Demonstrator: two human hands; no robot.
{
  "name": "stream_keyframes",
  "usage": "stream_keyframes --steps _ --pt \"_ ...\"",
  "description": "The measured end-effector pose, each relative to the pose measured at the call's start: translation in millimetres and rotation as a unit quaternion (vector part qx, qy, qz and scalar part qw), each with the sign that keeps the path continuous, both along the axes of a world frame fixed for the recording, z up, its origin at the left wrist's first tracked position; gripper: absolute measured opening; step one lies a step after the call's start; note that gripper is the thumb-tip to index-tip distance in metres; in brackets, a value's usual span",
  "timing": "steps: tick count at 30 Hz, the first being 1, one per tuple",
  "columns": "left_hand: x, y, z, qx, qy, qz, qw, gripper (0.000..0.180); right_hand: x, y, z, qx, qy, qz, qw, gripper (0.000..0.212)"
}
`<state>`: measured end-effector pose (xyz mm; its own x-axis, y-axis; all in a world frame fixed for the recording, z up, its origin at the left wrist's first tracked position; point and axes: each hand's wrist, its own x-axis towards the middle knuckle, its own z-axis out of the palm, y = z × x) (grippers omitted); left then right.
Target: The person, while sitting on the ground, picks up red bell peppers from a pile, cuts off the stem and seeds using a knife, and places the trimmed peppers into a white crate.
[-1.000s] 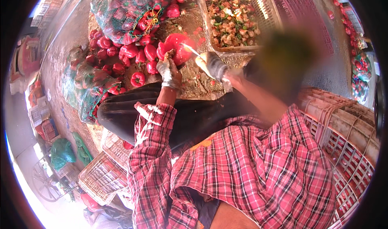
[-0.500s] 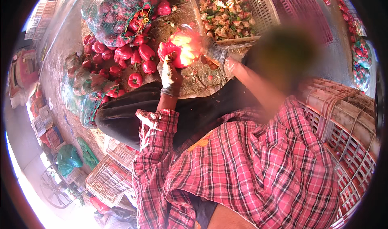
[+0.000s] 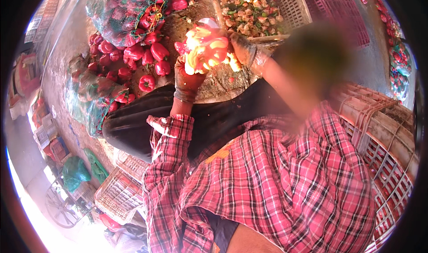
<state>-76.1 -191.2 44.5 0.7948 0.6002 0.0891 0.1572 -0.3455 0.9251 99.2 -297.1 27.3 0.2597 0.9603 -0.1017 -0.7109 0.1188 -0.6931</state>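
In the head view, looking down over a seated person's own body, a cut red bell pepper (image 3: 207, 50) is held up in front of the dark trousers (image 3: 209, 121), above the littered ground (image 3: 218, 87); strong light bleaches much of it to yellow and white, so its exact outline is hard to read. The left hand (image 3: 189, 81) is at its lower left, its grip closed on the pepper; the right hand (image 3: 244, 49) is at its right side, fingers bent toward it, but I cannot tell whether that grip is closed or holds anything.

To the left, whole red bell peppers (image 3: 133, 53) lie in a loose heap on the ground; above the heap is a bulging green net sack (image 3: 117, 18) of red peppers, and below it a second net sack (image 3: 91, 97); beyond the right hand stands a pale plastic crate (image 3: 295, 5) holding pepper cores (image 3: 252, 12), with purple crates (image 3: 336, 12) just beside it; a pink plaid shirt (image 3: 267, 181) fills the lower middle; white crates (image 3: 379, 152) stand at the far right.
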Motion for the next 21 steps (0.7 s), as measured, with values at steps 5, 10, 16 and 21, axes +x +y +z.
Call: stream_keyframes --steps 5,10,16,21 --pt "-13.0 16.0 -5.4 -0.668 -0.198 0.125 0.707 0.033 4.5 13.3 46.3 -0.080 -0.336 -0.151 0.926 0.022" --pt "0.4 7.8 -19.5 -0.604 -0.175 0.176 0.757 0.025 -40.0 10.5 66.1 -0.102 -0.703 -0.038 0.703 0.017" --pt "10.0 -3.3 -10.7 -0.623 -0.151 0.199 0.741 0.021 -37.2 21.9 29.2 -0.214 -0.662 0.082 0.714 0.025" --pt "-3.3 0.5 -17.0 -0.516 -0.091 0.132 0.842 0.024 -41.2 13.9 46.6 -0.278 -0.552 0.204 0.759 0.035"
